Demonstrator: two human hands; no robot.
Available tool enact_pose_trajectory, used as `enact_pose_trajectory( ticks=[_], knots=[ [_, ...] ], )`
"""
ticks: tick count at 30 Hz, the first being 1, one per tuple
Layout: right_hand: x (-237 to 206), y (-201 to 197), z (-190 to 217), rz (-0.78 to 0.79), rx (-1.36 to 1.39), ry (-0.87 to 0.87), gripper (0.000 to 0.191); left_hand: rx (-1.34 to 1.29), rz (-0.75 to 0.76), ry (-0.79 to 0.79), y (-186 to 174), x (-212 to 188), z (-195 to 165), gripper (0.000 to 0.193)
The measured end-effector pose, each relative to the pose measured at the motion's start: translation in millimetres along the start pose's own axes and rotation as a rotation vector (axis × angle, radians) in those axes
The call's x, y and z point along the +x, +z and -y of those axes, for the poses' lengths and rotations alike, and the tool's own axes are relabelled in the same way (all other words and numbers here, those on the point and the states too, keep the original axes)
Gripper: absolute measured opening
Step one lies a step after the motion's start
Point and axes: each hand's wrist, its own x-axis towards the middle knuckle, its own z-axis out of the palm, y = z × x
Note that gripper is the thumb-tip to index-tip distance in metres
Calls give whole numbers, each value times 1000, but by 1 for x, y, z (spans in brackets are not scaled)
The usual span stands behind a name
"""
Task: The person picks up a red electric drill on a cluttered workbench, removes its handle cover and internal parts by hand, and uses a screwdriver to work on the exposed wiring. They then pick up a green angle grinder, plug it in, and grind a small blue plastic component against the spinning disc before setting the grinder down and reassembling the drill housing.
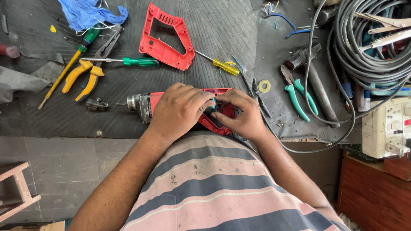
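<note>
A red electric drill (pixel 145 104) with its housing half removed lies on its side on a dark ribbed rubber mat (pixel 214 25), chuck pointing left. My left hand (pixel 180 109) covers the drill body and presses down on it. My right hand (pixel 242 113) grips the handle end, fingertips meeting the left hand's over a small teal part inside the open handle. The removed red housing half (pixel 166 38) lies flat farther up the mat.
Yellow-handled pliers (pixel 87 75), a green screwdriver (pixel 137 62), a yellow screwdriver (pixel 224 66), teal pliers (pixel 297 92), a hammer (pixel 314 81), coiled grey cable (pixel 368 47), a white socket board (pixel 387 126), a blue cloth (pixel 90 13). A wooden stool (pixel 17 188) stands lower left.
</note>
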Motion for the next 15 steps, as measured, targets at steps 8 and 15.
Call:
enact_pose_trajectory(
  ticks=[8,15],
  knots=[
    [-1,1,-3,-9,-18,-21,41,-9,27,-6,-2,3,-1,31],
    [-3,1,-5,-1,7,11,40,-187,-214,-123,-8,-9,1,18]
  ],
)
